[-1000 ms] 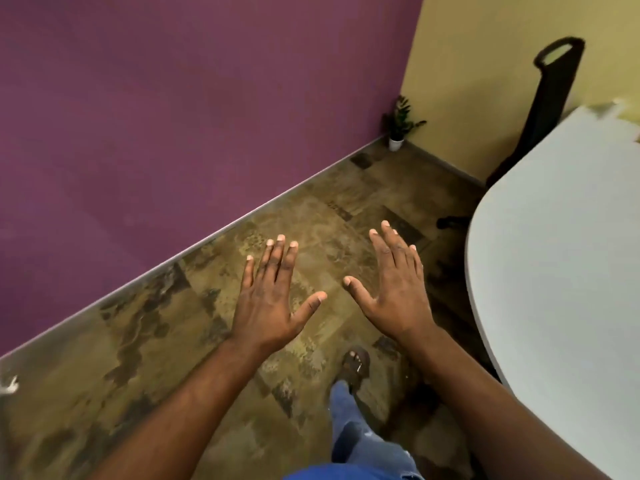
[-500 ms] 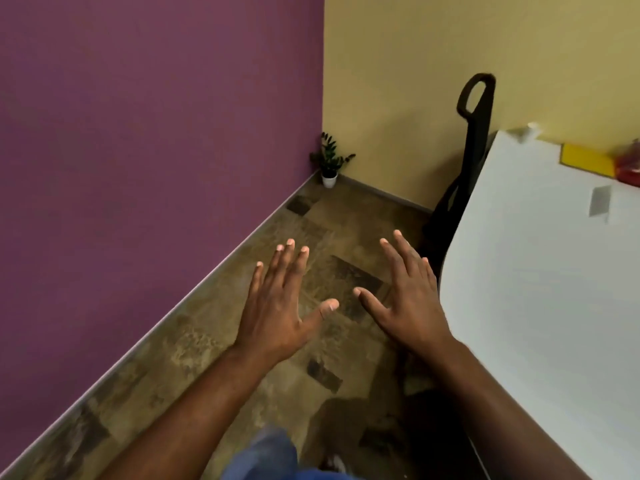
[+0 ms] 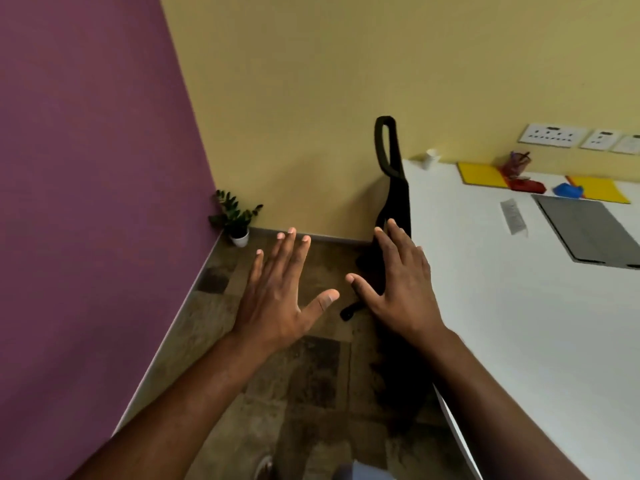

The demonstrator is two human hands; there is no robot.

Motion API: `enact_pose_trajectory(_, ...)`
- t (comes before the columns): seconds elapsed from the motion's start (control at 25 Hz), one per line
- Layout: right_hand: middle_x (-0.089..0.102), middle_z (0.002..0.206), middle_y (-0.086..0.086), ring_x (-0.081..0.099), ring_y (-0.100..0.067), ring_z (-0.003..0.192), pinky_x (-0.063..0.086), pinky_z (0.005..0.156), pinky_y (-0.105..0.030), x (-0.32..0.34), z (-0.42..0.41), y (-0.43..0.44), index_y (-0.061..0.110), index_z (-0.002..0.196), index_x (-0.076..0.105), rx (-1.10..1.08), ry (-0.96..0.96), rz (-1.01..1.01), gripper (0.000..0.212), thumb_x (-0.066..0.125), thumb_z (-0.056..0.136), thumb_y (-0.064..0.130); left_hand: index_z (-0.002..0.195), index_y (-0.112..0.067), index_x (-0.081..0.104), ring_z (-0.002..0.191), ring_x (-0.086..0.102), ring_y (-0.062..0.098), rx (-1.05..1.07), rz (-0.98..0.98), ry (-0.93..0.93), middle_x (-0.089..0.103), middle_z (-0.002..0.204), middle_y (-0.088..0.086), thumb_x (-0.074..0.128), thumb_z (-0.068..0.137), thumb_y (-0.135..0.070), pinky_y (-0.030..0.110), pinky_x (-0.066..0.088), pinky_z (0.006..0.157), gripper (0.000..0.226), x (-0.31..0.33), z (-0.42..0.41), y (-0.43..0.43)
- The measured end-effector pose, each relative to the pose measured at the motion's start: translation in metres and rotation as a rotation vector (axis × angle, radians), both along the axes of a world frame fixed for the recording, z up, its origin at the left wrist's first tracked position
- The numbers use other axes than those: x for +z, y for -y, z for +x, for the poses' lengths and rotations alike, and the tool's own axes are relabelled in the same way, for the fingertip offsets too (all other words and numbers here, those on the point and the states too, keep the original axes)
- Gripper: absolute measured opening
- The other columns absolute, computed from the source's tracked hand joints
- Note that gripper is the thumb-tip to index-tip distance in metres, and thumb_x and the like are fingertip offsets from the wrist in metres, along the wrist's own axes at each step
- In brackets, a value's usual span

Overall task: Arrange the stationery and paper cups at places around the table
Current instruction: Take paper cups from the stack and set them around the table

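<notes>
Left hand point(image 3: 277, 299) and right hand point(image 3: 398, 289) hover spread wide, empty, near the black chair point(image 3: 394, 188), which could snag a reach for the paper cup point(image 3: 431, 159) beyond it.

Seen from a head-worn camera: a person's left hand point(image 3: 277, 306) and right hand point(image 3: 401, 289), both bare, with the left forearm point(image 3: 194, 393) and right forearm point(image 3: 502, 393) uncovered down to the frame's lower edge. The fingers point(image 3: 287, 251) carry short, neatly trimmed nails. At the bottom edge a patch of pale blue cloth point(image 3: 360, 472) shows, part of the person's clothing, and to its left a blurred grey shape point(image 3: 266, 467), perhaps a shoe.
</notes>
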State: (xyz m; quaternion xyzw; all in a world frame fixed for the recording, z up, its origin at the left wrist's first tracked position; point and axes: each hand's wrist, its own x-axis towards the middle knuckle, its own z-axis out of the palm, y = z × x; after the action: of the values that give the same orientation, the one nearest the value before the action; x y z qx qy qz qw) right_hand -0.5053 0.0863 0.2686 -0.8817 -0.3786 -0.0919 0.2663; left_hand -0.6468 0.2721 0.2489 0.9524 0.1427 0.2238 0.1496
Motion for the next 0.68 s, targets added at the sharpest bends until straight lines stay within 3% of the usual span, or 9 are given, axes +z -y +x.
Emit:
enact_pose_trajectory(0.24,0.000,0.171,0.007,-0.001,-0.014,0.157,0.006,0.127,-0.049,0.021,0.108,-0.057,0.034,0.160,0.013,-0.217,-0.019,0.002,0.090,0.038,0.088,0.081,0.164,-0.027,0.005,0.159,-0.007,0.011,-0.233,0.059,-0.023,-0.001,0.173,-0.002,0.022,0.092,-0.086,0.051,0.009,0.128,0.094,0.027,0.161,-0.082)
enact_pose_trajectory(0.68,-0.001,0.171,0.008,0.000,-0.016,0.157,0.009,0.126,-0.054,-0.015,0.400,-0.110,0.038,0.159,0.012,-0.423,-0.160,0.028,0.089,0.033,0.086,0.084,0.164,-0.031,0.001,0.159,-0.005,0.012,-0.364,0.066,-0.090,-0.006,0.173,-0.003,0.019,0.091,-0.088,0.051,0.010,0.128,0.094,0.008,0.503,-0.158)
